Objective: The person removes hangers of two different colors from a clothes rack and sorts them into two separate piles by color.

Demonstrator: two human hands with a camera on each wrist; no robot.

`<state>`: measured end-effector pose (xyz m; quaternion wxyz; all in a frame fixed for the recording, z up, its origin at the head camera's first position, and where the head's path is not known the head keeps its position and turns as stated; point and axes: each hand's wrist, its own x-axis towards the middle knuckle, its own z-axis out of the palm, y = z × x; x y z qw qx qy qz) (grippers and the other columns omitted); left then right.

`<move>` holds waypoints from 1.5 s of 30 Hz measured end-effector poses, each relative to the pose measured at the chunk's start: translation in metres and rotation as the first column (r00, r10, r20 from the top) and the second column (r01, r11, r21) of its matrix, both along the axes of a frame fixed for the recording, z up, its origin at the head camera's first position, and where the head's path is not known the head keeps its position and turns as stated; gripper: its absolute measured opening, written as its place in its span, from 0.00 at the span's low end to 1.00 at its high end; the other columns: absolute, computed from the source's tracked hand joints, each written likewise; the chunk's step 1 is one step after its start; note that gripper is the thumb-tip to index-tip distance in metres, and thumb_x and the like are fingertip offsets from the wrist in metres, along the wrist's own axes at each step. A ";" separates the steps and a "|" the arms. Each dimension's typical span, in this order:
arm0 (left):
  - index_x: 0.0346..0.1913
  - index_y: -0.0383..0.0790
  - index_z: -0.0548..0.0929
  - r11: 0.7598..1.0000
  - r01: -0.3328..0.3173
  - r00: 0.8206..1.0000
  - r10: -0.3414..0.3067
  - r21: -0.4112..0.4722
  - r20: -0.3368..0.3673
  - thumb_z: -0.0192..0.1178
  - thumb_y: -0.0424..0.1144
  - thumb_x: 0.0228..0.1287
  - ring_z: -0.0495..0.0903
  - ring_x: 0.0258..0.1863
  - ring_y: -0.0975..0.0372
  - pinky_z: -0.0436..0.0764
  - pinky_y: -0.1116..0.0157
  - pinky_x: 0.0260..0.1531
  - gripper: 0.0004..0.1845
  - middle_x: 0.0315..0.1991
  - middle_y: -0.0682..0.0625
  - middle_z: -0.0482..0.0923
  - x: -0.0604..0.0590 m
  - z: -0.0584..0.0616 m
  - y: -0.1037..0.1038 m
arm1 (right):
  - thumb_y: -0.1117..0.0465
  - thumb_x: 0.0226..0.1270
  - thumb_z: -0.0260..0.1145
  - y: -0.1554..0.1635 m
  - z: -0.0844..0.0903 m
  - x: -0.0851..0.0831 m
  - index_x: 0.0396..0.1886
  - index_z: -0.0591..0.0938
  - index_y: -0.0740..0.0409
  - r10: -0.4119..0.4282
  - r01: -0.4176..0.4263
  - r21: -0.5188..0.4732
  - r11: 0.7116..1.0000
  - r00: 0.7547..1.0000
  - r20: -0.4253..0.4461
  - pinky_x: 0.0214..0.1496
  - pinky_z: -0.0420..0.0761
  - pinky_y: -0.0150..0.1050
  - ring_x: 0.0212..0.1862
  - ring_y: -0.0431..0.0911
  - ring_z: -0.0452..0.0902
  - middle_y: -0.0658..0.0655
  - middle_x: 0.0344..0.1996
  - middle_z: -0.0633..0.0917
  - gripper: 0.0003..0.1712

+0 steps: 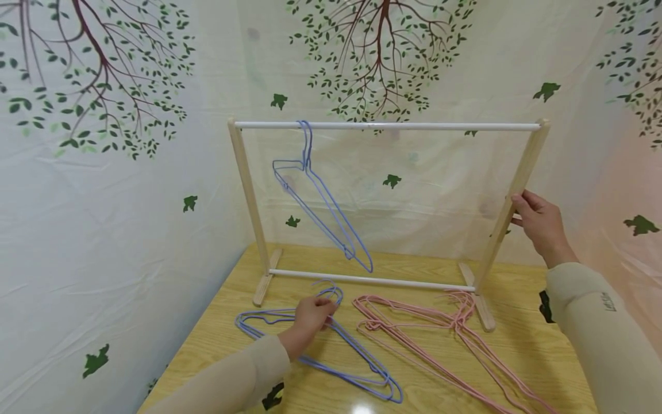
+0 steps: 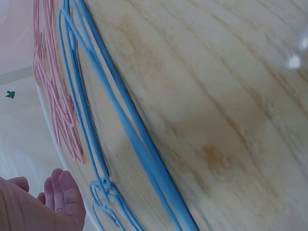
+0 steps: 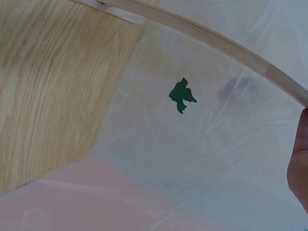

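The left hand (image 1: pixel 310 318) lies with curled fingers gripping the hook end of the blue wire hangers (image 1: pixel 331 356) flat on the wooden tabletop (image 1: pixel 517 356), just beside the pink wire hangers (image 1: pixel 439 339). The right hand (image 1: pixel 538 224) clasps the right wooden post of the small clothes rack (image 1: pixel 385 125). More blue hangers (image 1: pixel 320 198) hang from its top rail.
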<state>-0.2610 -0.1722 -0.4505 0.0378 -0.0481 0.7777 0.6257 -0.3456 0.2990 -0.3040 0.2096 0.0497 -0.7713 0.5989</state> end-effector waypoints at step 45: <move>0.51 0.29 0.83 0.909 -0.394 0.644 0.168 -0.135 -0.746 0.66 0.34 0.66 0.82 0.45 0.50 0.81 0.55 0.46 0.15 0.45 0.39 0.82 -0.144 0.157 -0.083 | 0.47 0.75 0.56 -0.004 0.000 -0.001 0.73 0.66 0.66 -0.042 0.041 0.037 0.998 0.999 0.014 0.38 0.80 0.21 0.42 0.26 0.77 0.32 0.40 0.79 0.37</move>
